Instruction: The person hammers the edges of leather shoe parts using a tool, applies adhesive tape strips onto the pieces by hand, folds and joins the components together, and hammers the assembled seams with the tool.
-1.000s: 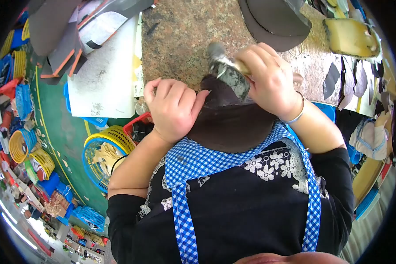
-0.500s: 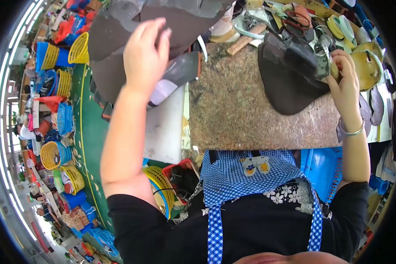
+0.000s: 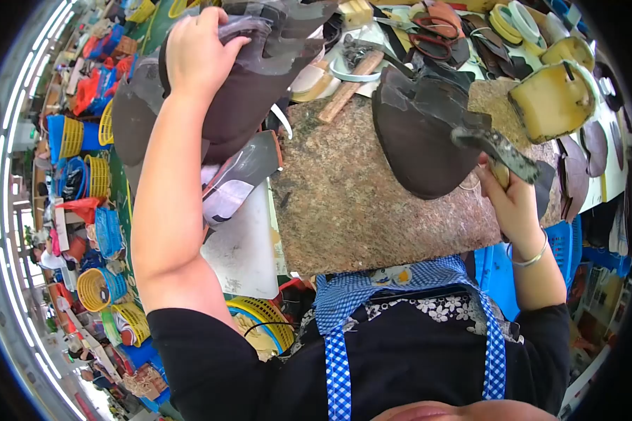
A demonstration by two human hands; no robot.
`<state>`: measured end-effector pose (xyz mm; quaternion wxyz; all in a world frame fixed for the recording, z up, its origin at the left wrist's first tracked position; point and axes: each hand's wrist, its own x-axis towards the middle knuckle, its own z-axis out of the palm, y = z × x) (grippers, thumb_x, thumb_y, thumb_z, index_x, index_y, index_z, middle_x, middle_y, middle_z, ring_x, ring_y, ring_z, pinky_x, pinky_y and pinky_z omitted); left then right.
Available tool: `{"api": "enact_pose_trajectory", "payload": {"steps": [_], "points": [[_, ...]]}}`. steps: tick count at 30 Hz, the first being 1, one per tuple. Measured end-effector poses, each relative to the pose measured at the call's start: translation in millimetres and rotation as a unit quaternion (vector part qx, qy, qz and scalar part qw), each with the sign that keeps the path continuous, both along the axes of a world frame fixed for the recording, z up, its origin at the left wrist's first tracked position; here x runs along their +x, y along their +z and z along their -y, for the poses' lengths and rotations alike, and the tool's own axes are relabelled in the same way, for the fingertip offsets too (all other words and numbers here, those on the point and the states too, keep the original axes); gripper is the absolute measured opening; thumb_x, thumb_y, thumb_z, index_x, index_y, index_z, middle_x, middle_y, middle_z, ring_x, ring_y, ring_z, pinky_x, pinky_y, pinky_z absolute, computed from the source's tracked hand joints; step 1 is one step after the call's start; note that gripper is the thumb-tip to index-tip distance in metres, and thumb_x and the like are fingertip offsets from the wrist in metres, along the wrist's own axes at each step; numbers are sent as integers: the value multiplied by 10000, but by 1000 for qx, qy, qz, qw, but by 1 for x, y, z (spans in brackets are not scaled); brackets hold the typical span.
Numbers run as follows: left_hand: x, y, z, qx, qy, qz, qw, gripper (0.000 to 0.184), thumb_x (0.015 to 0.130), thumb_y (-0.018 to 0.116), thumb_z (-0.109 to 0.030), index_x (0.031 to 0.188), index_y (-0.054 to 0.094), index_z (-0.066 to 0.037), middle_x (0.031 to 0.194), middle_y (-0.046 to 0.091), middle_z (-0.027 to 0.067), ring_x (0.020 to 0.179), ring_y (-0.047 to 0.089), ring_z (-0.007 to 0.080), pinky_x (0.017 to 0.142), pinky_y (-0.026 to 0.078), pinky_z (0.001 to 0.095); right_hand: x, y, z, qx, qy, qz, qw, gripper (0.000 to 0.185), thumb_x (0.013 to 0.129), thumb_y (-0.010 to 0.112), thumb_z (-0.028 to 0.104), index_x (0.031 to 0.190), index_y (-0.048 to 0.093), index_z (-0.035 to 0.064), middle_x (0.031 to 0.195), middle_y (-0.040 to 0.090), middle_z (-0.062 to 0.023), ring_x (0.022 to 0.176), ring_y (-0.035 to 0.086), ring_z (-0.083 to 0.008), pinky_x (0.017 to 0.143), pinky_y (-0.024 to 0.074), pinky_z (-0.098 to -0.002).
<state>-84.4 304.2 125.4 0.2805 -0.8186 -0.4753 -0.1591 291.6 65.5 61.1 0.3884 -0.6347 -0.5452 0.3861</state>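
Observation:
At the upper left, my left hand [image 3: 198, 59] is closed on the edge of a dark brown leather piece [image 3: 249, 116] with a curved, shiny grey border. This piece lies over a stack of similar pieces. My right hand [image 3: 514, 207] grips a hammer [image 3: 502, 153] by its pale handle, its worn metal head above the stone slab [image 3: 358, 203]. Just left of the hammer, another dark brown leather piece [image 3: 418, 140] rests on the slab, its folded, shiny upper part toward the back.
Red-handled scissors [image 3: 432, 42], a wooden stick [image 3: 351, 88] and leather scraps crowd the far side. A yellowish container [image 3: 555, 102] stands at the right. Left of the slab are a white board [image 3: 249, 245] and a curved grey-and-lilac piece [image 3: 242, 179]. Baskets [image 3: 95, 288] line the far left.
My right hand has brought the hammer toward me, off the clutter at the back right. My left hand has moved further up and left over the stack and grasped a leather piece.

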Motion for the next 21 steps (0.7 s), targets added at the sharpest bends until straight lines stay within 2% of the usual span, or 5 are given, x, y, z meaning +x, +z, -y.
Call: {"api": "enact_pose_trajectory", "payload": {"steps": [2, 4, 8, 15, 21], "points": [[7, 21, 22, -181, -14, 208, 961, 564, 722, 848, -224, 1124, 522, 0, 943, 698, 116, 871, 679, 214, 757, 534, 354, 4, -6, -5, 22, 25, 15, 999, 178, 956, 608, 118, 1093, 611, 4, 722, 550, 31, 607, 486, -35, 522, 376, -190], [12, 32, 40, -458, -72, 528, 712, 601, 748, 820, -100, 1220, 464, 4, 939, 680, 118, 853, 669, 191, 699, 545, 313, -9, -4, -14, -28, 29, -46, 998, 176, 953, 618, 139, 1077, 605, 15, 710, 540, 35, 591, 478, -32, 507, 359, -187], [-2, 6, 22, -547, 18, 601, 582, 684, 751, 791, -26, 1317, 410, 13, 1046, 645, 187, 849, 672, 236, 712, 576, 364, -52, 10, -60, -104, 49, -162, 980, 315, 879, 727, 305, 978, 598, 35, 692, 554, 19, 571, 490, -43, 488, 372, -205], [28, -1, 30, -526, -46, 595, 606, 905, 747, 748, 61, 1489, 232, 9, 1228, 600, 197, 1077, 628, 260, 932, 515, 386, -125, 15, -197, 175, -39, 78, 981, 685, 627, 858, 540, 934, 640, -31, 832, 676, -118, 780, 663, -230, 737, 524, -352], [19, -4, 35, -558, -50, 569, 602, 938, 755, 748, 58, 1508, 191, 10, 1358, 501, 210, 1250, 519, 276, 1039, 431, 373, -150, 34, -260, 65, 61, 206, 975, 597, 723, 803, 476, 1131, 663, 64, 1031, 717, -146, 943, 688, -335, 833, 523, -416]]}}
